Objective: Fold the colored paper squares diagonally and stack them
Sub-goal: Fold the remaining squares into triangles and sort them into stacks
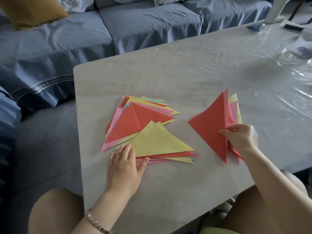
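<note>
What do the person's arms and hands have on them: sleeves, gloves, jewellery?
Both forearms are bare, with no sleeves or gloves in view. At the wrist of the left hand is a bracelet of small flat pinkish-gold links. The right hand shows no watch, ring or band.

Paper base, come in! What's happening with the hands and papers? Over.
Left hand flat against yellow triangle. Right hand pinches red paper. Nothing in the way.
</note>
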`<state>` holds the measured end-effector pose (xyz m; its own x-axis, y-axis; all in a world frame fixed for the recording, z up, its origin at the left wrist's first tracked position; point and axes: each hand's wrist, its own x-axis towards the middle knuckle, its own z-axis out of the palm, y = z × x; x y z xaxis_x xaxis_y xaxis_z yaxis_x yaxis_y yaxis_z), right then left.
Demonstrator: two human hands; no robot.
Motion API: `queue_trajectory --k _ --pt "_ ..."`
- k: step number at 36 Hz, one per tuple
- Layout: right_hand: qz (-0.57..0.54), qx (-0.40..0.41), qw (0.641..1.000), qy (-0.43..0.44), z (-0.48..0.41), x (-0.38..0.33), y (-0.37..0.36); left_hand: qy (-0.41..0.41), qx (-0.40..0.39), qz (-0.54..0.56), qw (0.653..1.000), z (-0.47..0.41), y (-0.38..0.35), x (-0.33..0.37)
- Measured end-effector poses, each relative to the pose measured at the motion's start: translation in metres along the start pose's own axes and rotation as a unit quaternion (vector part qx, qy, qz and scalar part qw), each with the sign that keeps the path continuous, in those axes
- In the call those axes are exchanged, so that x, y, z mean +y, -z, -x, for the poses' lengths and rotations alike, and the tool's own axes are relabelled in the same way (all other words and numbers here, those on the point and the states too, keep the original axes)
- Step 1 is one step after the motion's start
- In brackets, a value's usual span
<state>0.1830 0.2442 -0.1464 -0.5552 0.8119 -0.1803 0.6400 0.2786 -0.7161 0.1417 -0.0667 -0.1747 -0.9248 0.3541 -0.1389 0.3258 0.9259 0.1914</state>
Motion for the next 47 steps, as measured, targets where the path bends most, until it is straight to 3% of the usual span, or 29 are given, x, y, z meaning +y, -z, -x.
queue_trajectory --k 8,14,18,23,26,29,31,32,34,37,39,43,47 --pt "-0.004 0.003 1.0 -0.002 -0.001 -0.006 0.013 0.003 -0.011 -0.011 1.0 0.0 0.01 0.004" --pt "-0.01 0.031 0.996 0.077 0.022 -0.027 0.015 -0.028 0.035 0.043 0.998 0.006 0.017 0.011" --pt "-0.174 -0.052 0.979 0.096 0.059 -0.045 -0.018 -0.089 0.132 0.127 0.979 0.012 0.028 0.023" --pt "-0.216 -0.182 0.954 0.096 0.119 -0.052 -0.083 -0.138 0.217 0.175 0.95 0.01 0.036 0.03" --pt "-0.173 -0.252 0.944 0.123 0.139 -0.052 -0.103 -0.126 0.167 0.132 0.969 0.005 0.026 0.027" --pt "-0.041 -0.296 0.94 0.162 0.144 -0.05 -0.1 -0.123 0.078 0.095 0.985 0.004 0.008 0.022" --pt "0.077 -0.267 0.934 0.226 0.143 -0.044 -0.091 -0.112 0.023 0.061 0.992 0.004 -0.004 0.015" --pt "0.139 -0.207 0.928 0.276 0.142 -0.041 -0.087 -0.114 0.004 0.039 0.993 0.004 -0.009 0.011" --pt "0.187 -0.114 0.9 0.376 0.138 -0.033 -0.082 -0.118 -0.024 -0.007 0.993 0.006 -0.016 0.005" --pt "0.265 -0.2 0.813 0.478 0.126 -0.016 -0.086 -0.129 -0.011 -0.062 0.99 0.005 -0.026 -0.001" --pt "0.303 -0.282 0.767 0.49 0.119 -0.011 -0.086 -0.133 -0.008 -0.077 0.988 0.005 -0.027 -0.003" --pt "0.349 -0.298 0.743 0.487 0.105 0.002 -0.075 -0.132 0.0 -0.094 0.987 0.005 -0.029 -0.01" --pt "0.351 -0.305 0.763 0.448 0.09 0.014 -0.048 -0.122 -0.001 -0.087 0.989 0.007 -0.029 -0.017"
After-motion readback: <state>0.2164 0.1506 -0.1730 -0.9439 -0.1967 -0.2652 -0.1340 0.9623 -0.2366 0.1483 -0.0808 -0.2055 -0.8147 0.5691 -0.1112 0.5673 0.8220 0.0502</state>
